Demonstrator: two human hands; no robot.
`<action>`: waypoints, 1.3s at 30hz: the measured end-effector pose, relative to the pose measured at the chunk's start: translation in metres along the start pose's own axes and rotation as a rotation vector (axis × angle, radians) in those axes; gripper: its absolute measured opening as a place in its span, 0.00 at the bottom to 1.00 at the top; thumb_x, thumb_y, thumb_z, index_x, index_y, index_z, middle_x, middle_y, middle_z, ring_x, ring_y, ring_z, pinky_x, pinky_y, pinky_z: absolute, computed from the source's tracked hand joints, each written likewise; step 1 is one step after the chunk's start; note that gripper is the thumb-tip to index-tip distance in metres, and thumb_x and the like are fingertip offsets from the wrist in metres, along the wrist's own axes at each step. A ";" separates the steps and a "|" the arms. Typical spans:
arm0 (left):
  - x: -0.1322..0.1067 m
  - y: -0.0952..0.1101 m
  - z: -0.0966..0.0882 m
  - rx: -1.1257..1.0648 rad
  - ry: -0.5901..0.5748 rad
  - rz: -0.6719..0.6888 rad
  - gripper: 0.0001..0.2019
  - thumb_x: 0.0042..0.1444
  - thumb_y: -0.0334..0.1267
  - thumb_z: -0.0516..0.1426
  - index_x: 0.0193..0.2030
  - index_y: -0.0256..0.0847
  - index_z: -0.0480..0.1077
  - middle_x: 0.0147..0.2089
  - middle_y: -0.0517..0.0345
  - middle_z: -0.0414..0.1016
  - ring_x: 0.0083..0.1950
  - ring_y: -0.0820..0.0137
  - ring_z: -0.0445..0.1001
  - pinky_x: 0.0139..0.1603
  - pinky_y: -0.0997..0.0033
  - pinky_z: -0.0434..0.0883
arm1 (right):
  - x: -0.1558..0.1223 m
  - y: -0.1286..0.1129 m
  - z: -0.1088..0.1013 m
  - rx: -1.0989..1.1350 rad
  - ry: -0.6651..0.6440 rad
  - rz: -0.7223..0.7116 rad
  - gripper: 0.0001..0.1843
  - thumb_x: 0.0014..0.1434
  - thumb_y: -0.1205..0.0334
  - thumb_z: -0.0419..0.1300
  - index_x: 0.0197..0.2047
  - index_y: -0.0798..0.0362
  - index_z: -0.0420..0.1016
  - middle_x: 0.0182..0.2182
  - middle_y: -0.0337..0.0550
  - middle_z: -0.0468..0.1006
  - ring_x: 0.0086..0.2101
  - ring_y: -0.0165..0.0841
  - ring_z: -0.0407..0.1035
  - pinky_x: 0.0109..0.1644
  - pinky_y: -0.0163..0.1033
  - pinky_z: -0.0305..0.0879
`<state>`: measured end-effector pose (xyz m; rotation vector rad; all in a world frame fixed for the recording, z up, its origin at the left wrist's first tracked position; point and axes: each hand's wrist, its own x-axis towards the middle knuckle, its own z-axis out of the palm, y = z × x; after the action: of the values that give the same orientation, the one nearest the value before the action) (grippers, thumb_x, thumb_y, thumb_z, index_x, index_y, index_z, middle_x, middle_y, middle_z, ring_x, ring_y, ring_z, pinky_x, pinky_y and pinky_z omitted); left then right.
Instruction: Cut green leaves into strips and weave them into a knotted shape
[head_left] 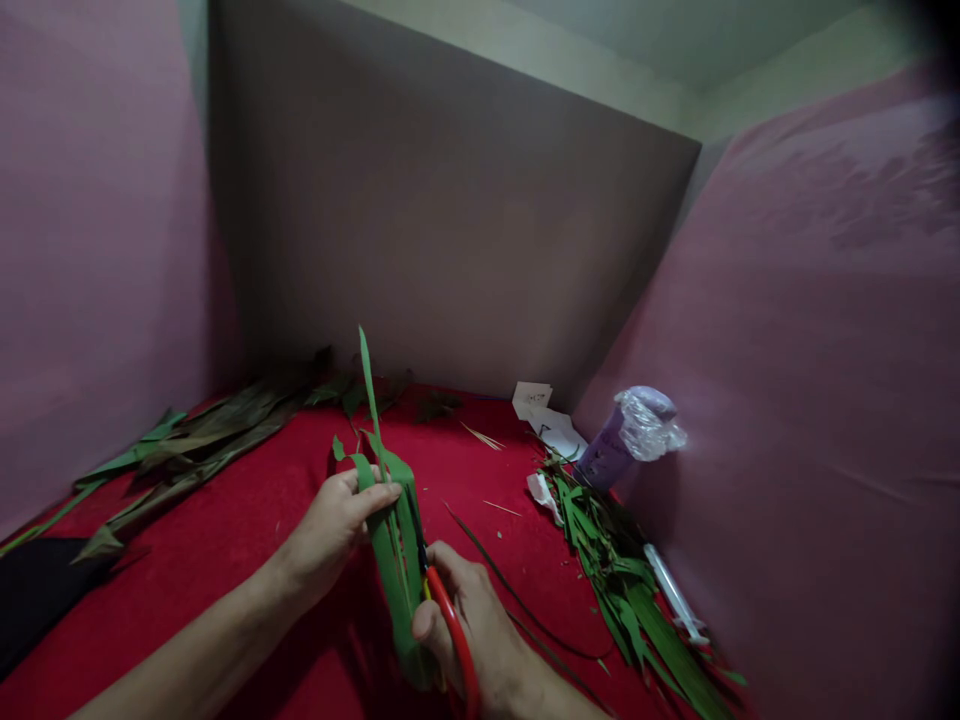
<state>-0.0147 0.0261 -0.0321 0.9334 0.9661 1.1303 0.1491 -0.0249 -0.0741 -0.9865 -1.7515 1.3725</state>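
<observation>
My left hand is closed on a bundle of long green leaves, thumb pressed on top near its upper end. One narrow leaf tip sticks up from the bundle above the hand. In my right hand is a pair of scissors with red and yellow handles. Their dark blades lie against the right side of the leaves; the blade tips are partly hidden, so I cannot tell whether they are apart. The lower end of the bundle hangs beside my right thumb.
A red cloth covers the surface. Long dried leaves lie at left, near a black item. At right are green leaf scraps, a syringe-like tube, a purple container with clear plastic, and white papers.
</observation>
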 end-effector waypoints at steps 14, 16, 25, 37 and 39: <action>0.001 -0.005 -0.002 0.043 0.017 0.006 0.08 0.45 0.39 0.61 0.26 0.38 0.67 0.21 0.63 0.71 0.22 0.73 0.70 0.25 0.73 0.68 | 0.001 -0.002 -0.002 0.024 -0.021 0.074 0.20 0.54 0.46 0.57 0.40 0.54 0.62 0.20 0.32 0.68 0.17 0.23 0.63 0.20 0.25 0.57; 0.001 -0.004 -0.002 0.062 0.027 0.018 0.08 0.46 0.40 0.61 0.26 0.38 0.67 0.21 0.63 0.71 0.22 0.73 0.70 0.25 0.74 0.68 | 0.000 0.000 -0.002 0.018 -0.013 0.084 0.19 0.53 0.49 0.58 0.40 0.53 0.62 0.20 0.32 0.69 0.17 0.23 0.64 0.19 0.25 0.57; 0.001 0.003 -0.001 0.109 0.074 0.049 0.08 0.44 0.39 0.61 0.29 0.38 0.68 0.22 0.64 0.71 0.23 0.74 0.69 0.25 0.75 0.67 | -0.001 -0.005 -0.004 -0.105 0.021 0.024 0.18 0.53 0.49 0.59 0.38 0.53 0.64 0.20 0.33 0.69 0.19 0.24 0.63 0.22 0.26 0.55; 0.000 0.000 -0.003 0.118 0.099 0.074 0.10 0.44 0.40 0.61 0.27 0.38 0.66 0.22 0.65 0.69 0.23 0.75 0.67 0.25 0.75 0.65 | -0.002 -0.012 -0.003 -0.109 0.022 0.060 0.22 0.52 0.44 0.58 0.38 0.53 0.62 0.20 0.33 0.68 0.20 0.27 0.66 0.23 0.28 0.58; 0.001 0.001 -0.003 0.119 0.094 0.076 0.10 0.44 0.40 0.61 0.27 0.38 0.66 0.22 0.65 0.69 0.23 0.75 0.67 0.25 0.75 0.65 | -0.003 -0.014 -0.004 -0.161 0.016 0.053 0.20 0.52 0.45 0.59 0.37 0.53 0.62 0.20 0.33 0.69 0.22 0.27 0.67 0.24 0.28 0.57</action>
<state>-0.0175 0.0278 -0.0326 1.0279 1.0915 1.1990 0.1520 -0.0274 -0.0595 -1.1353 -1.8585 1.2671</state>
